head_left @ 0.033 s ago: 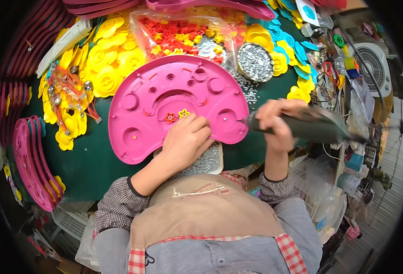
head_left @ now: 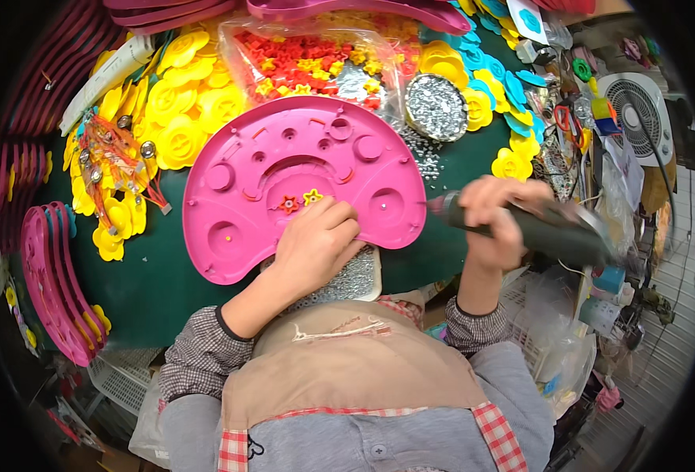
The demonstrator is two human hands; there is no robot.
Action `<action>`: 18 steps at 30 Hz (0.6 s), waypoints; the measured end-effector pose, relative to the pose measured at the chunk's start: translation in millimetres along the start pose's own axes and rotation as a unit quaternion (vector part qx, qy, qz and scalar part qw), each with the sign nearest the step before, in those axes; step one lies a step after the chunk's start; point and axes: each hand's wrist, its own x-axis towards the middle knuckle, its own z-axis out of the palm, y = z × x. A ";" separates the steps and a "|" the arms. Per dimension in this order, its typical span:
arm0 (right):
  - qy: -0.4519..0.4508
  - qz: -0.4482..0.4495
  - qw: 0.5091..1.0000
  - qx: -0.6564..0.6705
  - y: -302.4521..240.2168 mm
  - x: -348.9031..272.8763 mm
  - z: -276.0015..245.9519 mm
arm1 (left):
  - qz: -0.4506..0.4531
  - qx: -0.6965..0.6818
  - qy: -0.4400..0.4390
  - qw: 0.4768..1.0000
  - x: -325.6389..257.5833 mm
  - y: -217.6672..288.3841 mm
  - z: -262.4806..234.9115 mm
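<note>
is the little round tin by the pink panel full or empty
Full: the round tin brims with small silvery screws, and some lie spilled on the green table beside it.

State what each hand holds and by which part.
The right hand grips a dark electric screwdriver around its body. The left hand rests on the pink plastic panel, fingertips by two small star pieces; no clear grip.

left grip (head_left: pixel 316 240): flat on pink half-round panel (head_left: pixel 284 165), fingertips by red and yellow star pieces (head_left: pixel 300 201) | right grip (head_left: pixel 497 220): closed around grey power screwdriver (head_left: pixel 544 228), tip at panel's edge | green table (head_left: pixel 151 283) beneath
</note>
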 end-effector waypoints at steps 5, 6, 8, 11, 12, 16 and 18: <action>0.054 -0.012 0.991 -0.122 -4.2 0.2 -26.2 | 0.031 0.010 -0.008 0.999 18.4 -2.6 2.5; 0.055 0.002 0.993 -0.105 2.5 -4.1 -27.1 | 0.035 0.012 -0.011 0.999 22.2 -3.8 2.7; 0.078 -0.003 0.990 -0.115 16.5 -14.0 -39.6 | 0.031 -0.006 -0.013 0.999 24.1 -2.6 1.2; 0.081 0.004 0.987 -0.141 22.8 -8.9 -41.5 | 0.032 -0.017 0.005 0.999 19.2 -1.5 -2.8; 0.079 -0.004 0.986 -0.144 21.3 -6.4 -41.1 | 0.027 -0.017 0.026 0.999 16.3 -0.4 -3.2; 0.088 -0.011 0.991 -0.097 10.4 -0.1 -43.4 | 0.006 -0.023 0.065 0.998 21.2 5.0 -5.2; 0.061 -0.001 0.993 -0.097 9.7 -0.5 -49.4 | 0.005 -0.048 0.060 0.997 28.0 9.2 -0.7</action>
